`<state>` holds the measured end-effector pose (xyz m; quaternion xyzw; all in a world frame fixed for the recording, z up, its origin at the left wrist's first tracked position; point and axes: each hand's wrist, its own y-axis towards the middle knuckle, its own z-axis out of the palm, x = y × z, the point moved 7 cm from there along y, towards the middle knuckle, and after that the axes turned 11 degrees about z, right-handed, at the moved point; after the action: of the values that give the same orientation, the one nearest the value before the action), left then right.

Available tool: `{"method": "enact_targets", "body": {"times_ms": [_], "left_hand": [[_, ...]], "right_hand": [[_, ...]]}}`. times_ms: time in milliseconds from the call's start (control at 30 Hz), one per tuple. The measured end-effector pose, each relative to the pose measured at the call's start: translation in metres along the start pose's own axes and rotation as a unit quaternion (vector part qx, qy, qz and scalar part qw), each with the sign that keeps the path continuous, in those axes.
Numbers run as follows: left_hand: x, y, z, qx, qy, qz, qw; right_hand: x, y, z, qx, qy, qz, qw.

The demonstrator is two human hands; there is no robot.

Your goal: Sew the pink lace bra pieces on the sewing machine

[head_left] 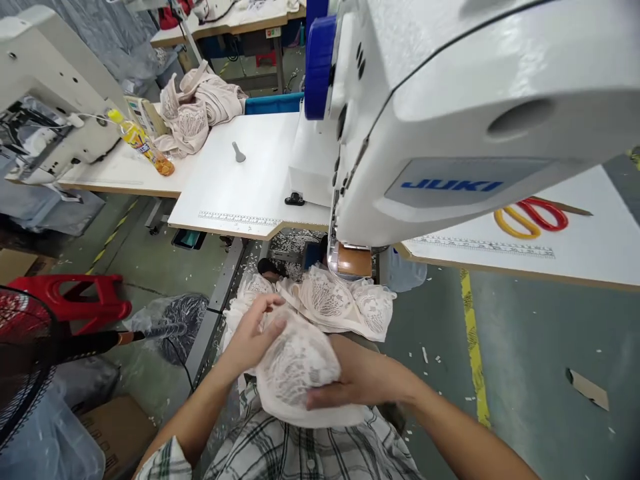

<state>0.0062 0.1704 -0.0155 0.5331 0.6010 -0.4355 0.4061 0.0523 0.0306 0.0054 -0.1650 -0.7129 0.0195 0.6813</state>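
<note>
A pale cream lace bra (295, 360) is held over my lap, its cup bulging toward me. My left hand (256, 333) pinches its upper left edge between thumb and fingers. On the other side my right hand (353, 373) wraps the cup, the thumb across the lace and the other fingers mostly hidden behind it. Just beyond, more cream lace bra pieces (345, 303) lie bunched under the front of the white sewing machine (450, 133). Whether they join the piece in my hands, I cannot tell.
Red-and-yellow-handled scissors (543, 217) lie on the right of the white table (250, 180). Leftward stand a drink bottle (145, 145), a heap of cream garments (200, 107) and another machine (60, 87). A red stool (75, 300) and a fan (25, 360) are low at left.
</note>
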Motion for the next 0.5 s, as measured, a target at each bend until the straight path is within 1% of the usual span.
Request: {"method": "enact_targets", "body": {"times_ms": [33,67,100,133,167,200,233,267,333,367,400,433,500], "left_hand": [[0.009,0.008,0.008,0.032,-0.068,-0.025,0.997],[0.019,0.014,0.020,0.076,-0.144,-0.070,0.984],[0.029,0.017,0.033,0.113,-0.216,-0.124,0.962],[0.037,0.019,0.043,0.133,-0.274,-0.171,0.937],[0.041,0.021,0.051,0.141,-0.310,-0.199,0.919],[0.041,0.024,0.057,0.144,-0.323,-0.206,0.912],[0.038,0.028,0.061,0.150,-0.308,-0.193,0.919],[0.032,0.033,0.063,0.163,-0.269,-0.165,0.935],[0.014,0.044,0.066,0.196,-0.151,-0.086,0.965],[0.003,0.049,0.067,0.206,-0.093,-0.047,0.973],[-0.009,0.054,0.068,0.213,-0.047,-0.013,0.976],[-0.019,0.059,0.071,0.221,-0.018,0.012,0.975],[-0.038,0.067,0.078,0.237,-0.002,0.036,0.971]], "right_hand": [[0.007,-0.011,-0.007,-0.004,0.007,0.001,1.000],[0.010,-0.022,-0.013,-0.003,0.006,0.008,1.000],[0.011,-0.032,-0.019,-0.008,-0.006,0.019,1.000],[0.010,-0.042,-0.026,-0.024,-0.024,0.037,0.999],[0.006,-0.050,-0.031,-0.036,-0.041,0.056,0.997],[0.001,-0.058,-0.035,-0.045,-0.053,0.073,0.995],[-0.005,-0.066,-0.039,-0.052,-0.061,0.087,0.993],[-0.012,-0.073,-0.042,-0.053,-0.066,0.101,0.991],[-0.028,-0.085,-0.045,-0.011,-0.073,0.119,0.990],[-0.036,-0.090,-0.047,0.006,-0.076,0.130,0.989],[-0.045,-0.094,-0.053,0.002,-0.079,0.148,0.986],[-0.052,-0.097,-0.061,-0.022,-0.079,0.168,0.982],[-0.063,-0.098,-0.082,-0.125,-0.073,0.195,0.970]]}}
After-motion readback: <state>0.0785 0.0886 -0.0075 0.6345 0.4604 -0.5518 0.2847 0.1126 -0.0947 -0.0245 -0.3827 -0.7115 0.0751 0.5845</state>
